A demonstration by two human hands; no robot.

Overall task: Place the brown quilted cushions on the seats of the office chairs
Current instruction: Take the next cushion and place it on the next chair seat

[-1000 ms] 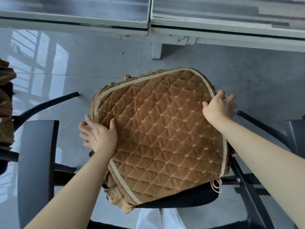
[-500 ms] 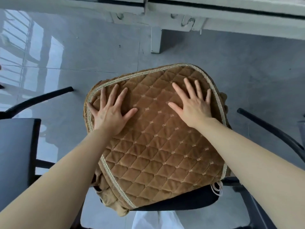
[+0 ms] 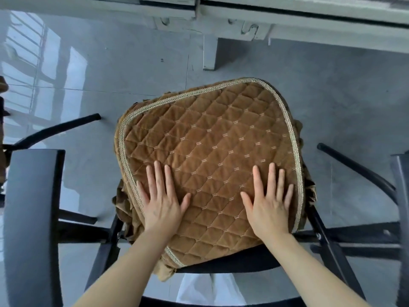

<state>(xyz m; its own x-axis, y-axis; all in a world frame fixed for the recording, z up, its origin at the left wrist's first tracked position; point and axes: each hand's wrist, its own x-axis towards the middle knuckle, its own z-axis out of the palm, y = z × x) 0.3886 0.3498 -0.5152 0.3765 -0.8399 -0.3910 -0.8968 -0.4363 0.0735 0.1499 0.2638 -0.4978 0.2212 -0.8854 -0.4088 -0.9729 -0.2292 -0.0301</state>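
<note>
Both hands, left hand (image 3: 162,207) and right hand (image 3: 269,206), lie fingers-spread, gripping nothing, on the brown quilted cushion (image 3: 205,156); looks soft, light, floppy, so I'd grab its braided edges.

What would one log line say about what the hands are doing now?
step: smoothing | left hand: flat on cushion | right hand: flat on cushion | cushion: lying on chair seat

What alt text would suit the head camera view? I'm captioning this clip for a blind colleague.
Seen from above, a left hand and a right hand press flat, fingers spread, on a brown quilted cushion lying on the seat of a black office chair. Grey glossy floor surrounds it, with a desk edge beyond.
</note>
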